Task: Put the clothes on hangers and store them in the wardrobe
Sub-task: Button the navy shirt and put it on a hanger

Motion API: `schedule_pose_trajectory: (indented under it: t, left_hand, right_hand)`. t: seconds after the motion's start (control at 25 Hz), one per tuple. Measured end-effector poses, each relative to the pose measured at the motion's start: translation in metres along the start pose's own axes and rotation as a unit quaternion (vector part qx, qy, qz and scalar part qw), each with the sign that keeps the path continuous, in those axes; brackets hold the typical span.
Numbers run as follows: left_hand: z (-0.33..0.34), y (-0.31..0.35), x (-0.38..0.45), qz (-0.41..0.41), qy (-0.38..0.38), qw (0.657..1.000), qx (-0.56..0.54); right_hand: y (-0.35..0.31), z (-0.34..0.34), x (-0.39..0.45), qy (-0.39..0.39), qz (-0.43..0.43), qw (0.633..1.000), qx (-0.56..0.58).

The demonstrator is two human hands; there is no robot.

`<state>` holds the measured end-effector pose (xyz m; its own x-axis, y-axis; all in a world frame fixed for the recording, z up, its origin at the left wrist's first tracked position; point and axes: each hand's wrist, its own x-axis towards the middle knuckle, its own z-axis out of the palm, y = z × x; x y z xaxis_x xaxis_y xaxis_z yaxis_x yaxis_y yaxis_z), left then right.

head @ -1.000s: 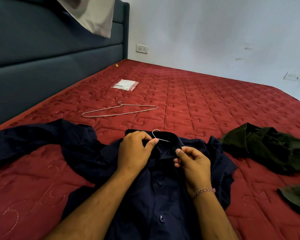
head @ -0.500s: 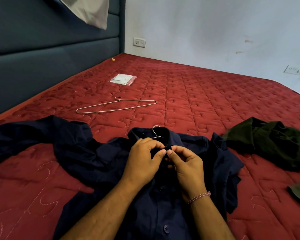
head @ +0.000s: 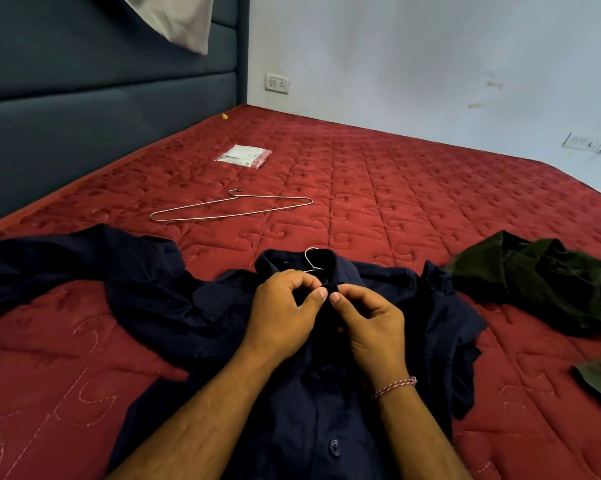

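A navy blue shirt lies front-up on the red mattress, one sleeve spread far to the left. A metal hanger sits inside it; only its hook sticks out of the collar. My left hand and my right hand meet just below the collar, each pinching the shirt's front placket at the top button. A second wire hanger lies bare on the mattress beyond the shirt. A dark green garment is crumpled at the right.
A small clear plastic packet lies farther back on the mattress. A dark padded headboard runs along the left, with a pale pillow leaning on it. A white wall with sockets closes the far side. Another green cloth piece lies at the right edge.
Both hands have drawn together at the collar: the left let go of the hanger hook, the right moved in, and both now pinch the placket. The hook has sunk lower into the collar.
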<state>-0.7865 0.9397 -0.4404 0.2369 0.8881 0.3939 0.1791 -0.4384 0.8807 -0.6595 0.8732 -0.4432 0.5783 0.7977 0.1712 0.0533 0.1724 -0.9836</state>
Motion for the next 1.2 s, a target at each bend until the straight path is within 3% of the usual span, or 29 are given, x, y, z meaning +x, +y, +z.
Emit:
schedule_pose_trajectory:
  t: [0.4,0.64,0.88,1.2]
  left_hand:
    - [-0.011,-0.002,0.010,-0.038,-0.035,0.999,0.017]
    - [-0.019,-0.005,0.020,-0.105,-0.120,0.982,-0.100]
    - [-0.025,-0.002,0.022,-0.140,-0.165,0.966,-0.142]
    - [-0.025,-0.002,0.022,-0.149,-0.169,0.970,-0.090]
  right_hand:
    - [0.005,-0.003,0.004,-0.043,-0.095,0.993,-0.056]
    - [0.006,0.000,0.000,-0.035,-0.130,0.985,-0.105]
    - [0.002,0.004,-0.004,-0.024,-0.142,0.980,-0.138]
    - [0.007,0.013,-0.009,0.029,-0.237,0.930,-0.281]
